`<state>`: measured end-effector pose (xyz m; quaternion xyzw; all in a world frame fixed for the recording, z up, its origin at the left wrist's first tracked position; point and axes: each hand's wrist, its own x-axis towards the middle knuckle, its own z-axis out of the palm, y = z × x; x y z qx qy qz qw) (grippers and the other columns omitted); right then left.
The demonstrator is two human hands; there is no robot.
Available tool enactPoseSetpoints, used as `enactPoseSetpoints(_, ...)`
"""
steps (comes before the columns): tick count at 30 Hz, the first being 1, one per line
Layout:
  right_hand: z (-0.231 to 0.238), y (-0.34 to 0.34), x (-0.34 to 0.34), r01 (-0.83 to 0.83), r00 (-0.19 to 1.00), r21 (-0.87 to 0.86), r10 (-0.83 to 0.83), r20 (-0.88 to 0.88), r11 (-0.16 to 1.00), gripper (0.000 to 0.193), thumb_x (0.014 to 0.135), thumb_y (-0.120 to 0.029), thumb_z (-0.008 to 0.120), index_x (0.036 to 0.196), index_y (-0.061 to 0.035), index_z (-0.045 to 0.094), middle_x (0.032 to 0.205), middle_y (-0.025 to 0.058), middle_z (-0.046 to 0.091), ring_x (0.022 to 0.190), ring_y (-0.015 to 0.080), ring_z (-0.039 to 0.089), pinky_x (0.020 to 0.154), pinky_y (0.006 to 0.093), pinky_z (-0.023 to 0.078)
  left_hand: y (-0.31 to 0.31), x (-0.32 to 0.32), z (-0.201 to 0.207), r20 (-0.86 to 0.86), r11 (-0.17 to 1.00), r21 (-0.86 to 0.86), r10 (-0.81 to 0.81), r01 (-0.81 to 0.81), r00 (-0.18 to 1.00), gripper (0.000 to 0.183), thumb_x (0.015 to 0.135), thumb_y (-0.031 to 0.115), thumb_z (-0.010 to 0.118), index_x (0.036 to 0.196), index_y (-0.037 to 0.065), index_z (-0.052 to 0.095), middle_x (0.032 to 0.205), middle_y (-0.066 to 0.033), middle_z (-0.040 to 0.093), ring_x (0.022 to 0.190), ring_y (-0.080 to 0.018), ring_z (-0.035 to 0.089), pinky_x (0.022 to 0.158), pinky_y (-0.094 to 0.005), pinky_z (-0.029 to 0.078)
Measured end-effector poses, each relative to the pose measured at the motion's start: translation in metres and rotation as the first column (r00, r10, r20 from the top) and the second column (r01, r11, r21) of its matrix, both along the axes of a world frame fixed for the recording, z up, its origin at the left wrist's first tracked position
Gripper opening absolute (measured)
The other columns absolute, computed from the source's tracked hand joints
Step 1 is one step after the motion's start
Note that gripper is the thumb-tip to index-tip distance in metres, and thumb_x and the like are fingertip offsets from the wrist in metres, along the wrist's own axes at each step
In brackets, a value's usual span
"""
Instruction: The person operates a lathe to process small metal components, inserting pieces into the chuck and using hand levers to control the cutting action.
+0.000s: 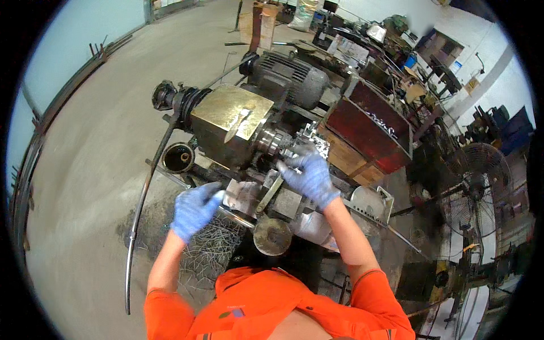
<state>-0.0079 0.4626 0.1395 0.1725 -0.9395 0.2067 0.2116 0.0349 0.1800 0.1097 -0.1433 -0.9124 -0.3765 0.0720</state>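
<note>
Both of my hands wear blue gloves over a small lathe-like machine. My left hand (195,209) is at the machine's near left side, thumb and fingers apart, next to a pale flat block (241,196). No object shows in it. My right hand (309,177) reaches to the work area just right of the metal chuck (268,140). Its thumb points toward the chuck; its fingertips are blurred, so what they touch is unclear. A flat metal lever (270,194) slants below that hand, above a round metal disc (272,237).
A brass-coloured housing (226,110) carries a brush-like tool (238,124). Behind it sits a ribbed motor (290,79). A dark red metal bin (368,133) stands at the right, with a fan (477,181) farther over. Thin metal pieces (209,252) litter the floor; a long rod (139,226) projects at left.
</note>
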Motion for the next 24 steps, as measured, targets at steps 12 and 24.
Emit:
enactPoseSetpoints(12,-0.007,0.008,0.087,-0.161,0.987,-0.017,0.160,-0.011,0.987,0.028,0.067,-0.031,0.070,0.085,-0.0095,0.067,0.101,0.0178,0.059,0.097,0.0359,0.053,0.097,0.0475,0.036,0.123,-0.019,-0.029,0.235,0.801,0.512,-0.477,0.310,0.847,0.036,0.086,0.038,0.055,0.077,0.004,0.063,0.061,-0.0092,0.059,0.060,-0.0206,0.058,0.053,-0.0343,0.042)
enactPoseSetpoints(24,-0.030,0.003,0.106,-0.085,0.983,-0.377,0.140,0.121,0.922,0.027,0.064,-0.021,0.071,0.089,-0.0108,0.067,0.111,0.0164,0.056,0.107,0.0362,0.050,0.090,0.0427,0.042,0.135,0.006,-0.057,0.234,0.014,0.878,-0.885,-0.479,0.402,0.027,0.089,0.019,0.050,0.108,0.001,0.058,0.098,-0.0096,0.064,0.090,-0.0220,0.062,0.081,-0.0339,0.050)
